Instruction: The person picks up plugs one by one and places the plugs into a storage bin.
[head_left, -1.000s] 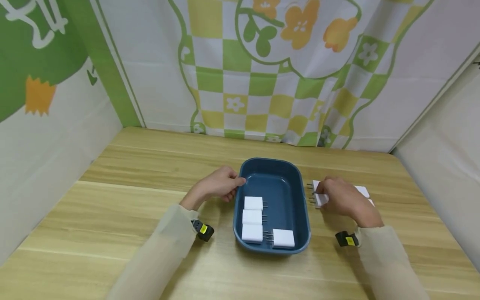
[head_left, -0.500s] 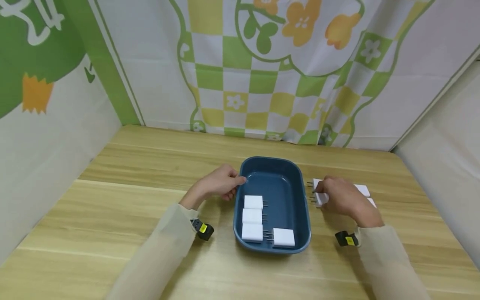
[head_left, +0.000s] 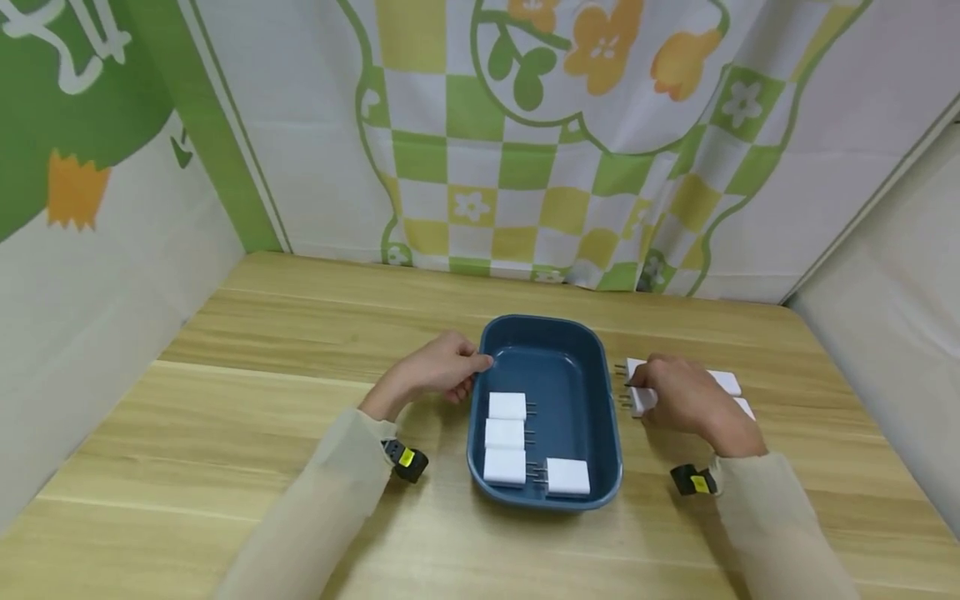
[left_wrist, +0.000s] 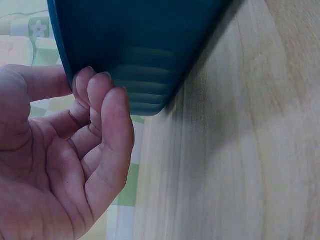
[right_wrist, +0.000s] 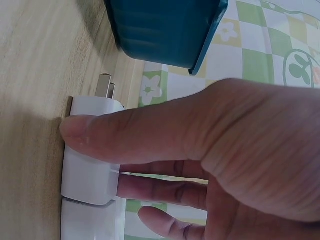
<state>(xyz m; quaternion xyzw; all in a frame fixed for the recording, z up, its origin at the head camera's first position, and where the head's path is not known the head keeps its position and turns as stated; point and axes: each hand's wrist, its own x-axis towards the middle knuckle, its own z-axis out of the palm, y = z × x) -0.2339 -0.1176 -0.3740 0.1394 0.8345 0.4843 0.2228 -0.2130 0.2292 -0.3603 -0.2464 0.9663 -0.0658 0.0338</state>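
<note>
A dark blue plastic bin (head_left: pixel 558 392) stands on the table. My left hand (head_left: pixel 438 367) pinches its left rim between thumb and curled fingers, also seen in the left wrist view. Inside the bin lie several white charger plugs: three stacked in a column (head_left: pixel 505 433) on the left, and one (head_left: pixel 567 476) at the lower right, its prongs facing theirs. Right of the bin, my right hand (head_left: pixel 682 396) pinches a white charger plug (right_wrist: pixel 90 175), the thumb along one side and fingers on the other. That plug rests on the table, prongs towards the bin.
Other white charger plugs lie around my right hand: one just behind it (head_left: pixel 635 367), one at the far right (head_left: pixel 726 382), and one partly hidden (head_left: pixel 745 406). The wooden table (head_left: pixel 300 325) ends at a patterned curtain (head_left: pixel 525 183) behind the bin.
</note>
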